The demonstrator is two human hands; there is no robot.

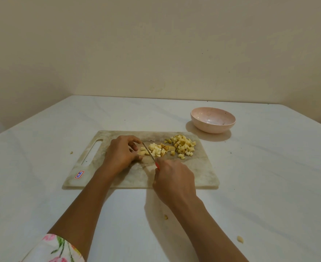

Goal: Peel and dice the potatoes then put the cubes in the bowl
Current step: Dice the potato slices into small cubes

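Your white table (269,167) carries the marbled cutting board (193,173) at its centre, with the pink bowl (212,120) standing off the board at two o'clock. Your left hand (121,155) and right hand (174,178) work apart over the board. Diced cubes (183,146) pile toward its one o'clock corner. The right hand grips the red-handled knife (148,152), its blade across the potato strips (142,152) that your curled left fingers hold down.

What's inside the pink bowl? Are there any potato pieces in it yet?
Only a few small dark specks show inside the pink bowl; its near inner wall is hidden behind the rim. The potato cubes lie on the cutting board.
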